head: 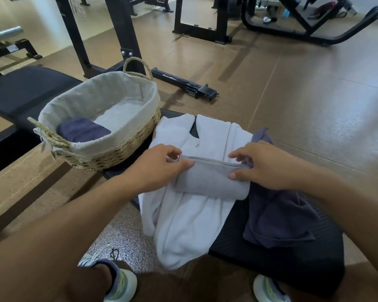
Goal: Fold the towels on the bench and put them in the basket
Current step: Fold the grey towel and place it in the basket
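Observation:
A folded grey towel (210, 179) lies on top of a crumpled white towel (183, 223) on the black bench (277, 264). My left hand (159, 166) pinches the grey towel's left end, thumb on top. At the right end my right hand (264, 166) pinches the upper edge. A dark purple towel (279, 216) lies loose to the right, partly under my right hand. The wicker basket (118, 153) with a pale cloth lining stands on the bench at the left. A folded dark purple towel (83, 129) lies inside it.
Black gym machine frames (109, 35) stand behind the basket and across the brown floor. A loose black metal bar (183, 83) lies on the floor beyond the bench. My two shoes (118, 284) show at the bottom edge.

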`<state>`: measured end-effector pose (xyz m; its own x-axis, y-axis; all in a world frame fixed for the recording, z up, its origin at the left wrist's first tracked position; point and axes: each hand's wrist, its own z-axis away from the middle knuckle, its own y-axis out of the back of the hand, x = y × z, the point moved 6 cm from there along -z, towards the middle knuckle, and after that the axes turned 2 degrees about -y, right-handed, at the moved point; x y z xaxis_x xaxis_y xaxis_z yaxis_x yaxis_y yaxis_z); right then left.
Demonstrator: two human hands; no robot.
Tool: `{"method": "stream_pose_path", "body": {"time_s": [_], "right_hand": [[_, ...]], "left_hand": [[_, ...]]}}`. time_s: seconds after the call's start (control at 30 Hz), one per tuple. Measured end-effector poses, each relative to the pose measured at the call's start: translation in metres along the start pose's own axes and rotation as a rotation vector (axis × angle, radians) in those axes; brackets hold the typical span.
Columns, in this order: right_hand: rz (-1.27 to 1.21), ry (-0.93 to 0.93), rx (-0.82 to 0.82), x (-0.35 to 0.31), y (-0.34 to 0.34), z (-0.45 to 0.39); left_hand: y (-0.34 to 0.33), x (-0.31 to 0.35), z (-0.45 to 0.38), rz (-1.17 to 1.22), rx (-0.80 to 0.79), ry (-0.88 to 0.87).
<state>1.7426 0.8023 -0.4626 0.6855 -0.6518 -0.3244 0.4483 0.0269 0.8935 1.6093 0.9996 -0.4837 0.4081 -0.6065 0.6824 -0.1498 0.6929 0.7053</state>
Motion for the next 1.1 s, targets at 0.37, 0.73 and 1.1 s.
{"method": "stream_pose_path", "body": {"time_s": [0.37, 0.73, 1.1], "right_hand": [[-0.05, 0.176, -0.193, -0.018, -0.008, 0.001], [-0.043, 0.29, 0.01, -0.05, -0.016, 0.017], [-0.328, 0.283, 0.141, -0.052, -0.002, 0.011]], "left_hand": [[0.006, 0.013, 0.012, -0.039, -0.06, -0.105], [-0.001, 0.02, 0.025, 0.233, -0.138, -0.268], [0.01, 0.033, 0.031, 0.266, 0.012, -0.202]]}}
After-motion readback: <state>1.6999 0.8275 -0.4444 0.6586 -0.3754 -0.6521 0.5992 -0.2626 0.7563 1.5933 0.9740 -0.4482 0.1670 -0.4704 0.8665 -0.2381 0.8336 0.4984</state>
